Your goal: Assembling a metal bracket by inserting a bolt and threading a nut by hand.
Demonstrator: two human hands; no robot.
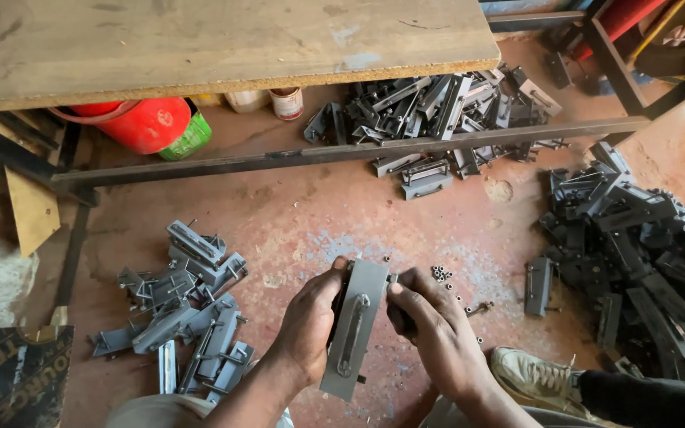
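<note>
Left hand (309,321): fingers wrapped around a flat grey metal bracket (352,329), held upright above the dusty red floor (311,214).
Right hand (430,325): fingertips pinched at the bracket's top edge.
Small nuts (441,274): scattered loose just beside.
Red bucket (146,124): tipped under the wooden bench (216,40); contents hidden.

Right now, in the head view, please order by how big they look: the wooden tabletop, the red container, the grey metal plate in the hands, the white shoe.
1. wooden tabletop
2. red container and grey metal plate: look alike; the plate is nearer, so unsure
3. white shoe
</note>
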